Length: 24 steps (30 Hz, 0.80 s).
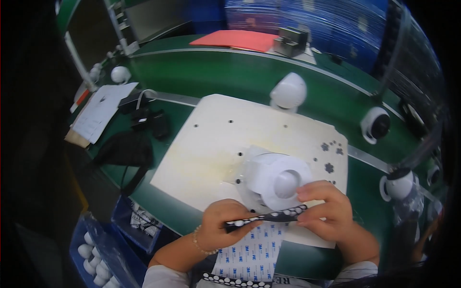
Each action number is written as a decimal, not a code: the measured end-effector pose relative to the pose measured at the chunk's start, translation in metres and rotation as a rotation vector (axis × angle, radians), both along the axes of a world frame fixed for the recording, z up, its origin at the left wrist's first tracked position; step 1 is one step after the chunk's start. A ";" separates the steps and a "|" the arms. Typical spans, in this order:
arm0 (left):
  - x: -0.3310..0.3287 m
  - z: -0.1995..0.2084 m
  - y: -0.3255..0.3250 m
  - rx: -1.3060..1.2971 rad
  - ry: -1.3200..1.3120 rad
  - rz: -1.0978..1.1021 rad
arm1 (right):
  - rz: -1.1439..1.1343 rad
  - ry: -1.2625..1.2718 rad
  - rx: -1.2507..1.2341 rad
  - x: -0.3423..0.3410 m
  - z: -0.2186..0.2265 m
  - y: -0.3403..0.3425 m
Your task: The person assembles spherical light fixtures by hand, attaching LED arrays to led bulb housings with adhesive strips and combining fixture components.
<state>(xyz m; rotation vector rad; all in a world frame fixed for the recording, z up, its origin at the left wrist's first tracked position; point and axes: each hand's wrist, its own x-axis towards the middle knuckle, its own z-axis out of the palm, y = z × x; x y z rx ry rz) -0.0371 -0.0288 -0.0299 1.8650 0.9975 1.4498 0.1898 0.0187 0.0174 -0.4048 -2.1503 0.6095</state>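
My left hand [223, 221] was closed, its fingers curled round one end of a narrow black strip dotted with white discs [276, 216], which I held at the near edge of the large cream board [206, 144]. My right hand [331, 211] was partly open at the strip's other end: one digit lay against it and another was raised with a gap between them, its tip by the round white plastic housing with a ring-shaped opening [266, 180]; whether that hand pinched the strip or touched the housing, I could not tell. The housing sat on the near right part of the cream board. A white sheet with blue printing [254, 252] ran from under the strip past the board's near edge toward me, and a second dotted strip [235, 282] lay beyond that edge, nearer to me. A white dome-shaped device [292, 91] stood at the board's far edge, and a soft black pouch [127, 151] lay to the board's left.
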 end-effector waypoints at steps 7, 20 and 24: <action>0.003 -0.003 -0.002 0.101 0.071 -0.035 | -0.105 -0.223 0.309 -0.011 0.004 -0.016; 0.009 -0.004 0.004 0.150 0.068 0.027 | 0.009 0.200 0.043 -0.025 -0.014 -0.017; 0.006 -0.006 0.004 0.181 0.116 0.011 | 0.020 0.044 0.098 -0.026 -0.009 -0.018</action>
